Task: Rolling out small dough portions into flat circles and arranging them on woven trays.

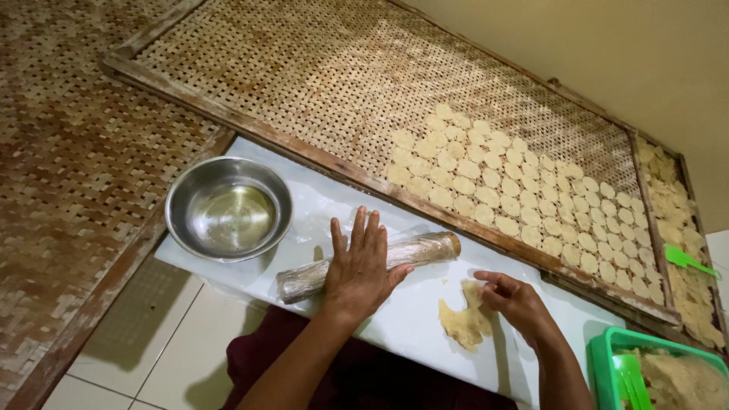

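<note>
Beyond both hands, a long woven bamboo tray in a wooden frame slants across the view; its far right part carries rows of small pale round dough discs, packed edge to edge. Under the hands lies a white sheet covering the work surface.

Left of the left hand sits a shiny steel bowl; whether it holds a film of liquid is hard to make out.

The left hand lies flat and spread, fingers straight, palm pressed on top of a rolling pin wrapped in clear plastic. The pin lies slantwise, its middle hidden beneath the palm.

The right hand pinches the upper edge of a thin, ragged piece of pale dough with its fingertips. The dough lies flat on the sheet, just right of the left wrist and near the pin's right end, with an uneven, torn outline.

To the right of the right hand, a green tub with a green scraper and crumbly dough is cut off by the picture's edge. Another green scraper rests on the tray's far right section.
</note>
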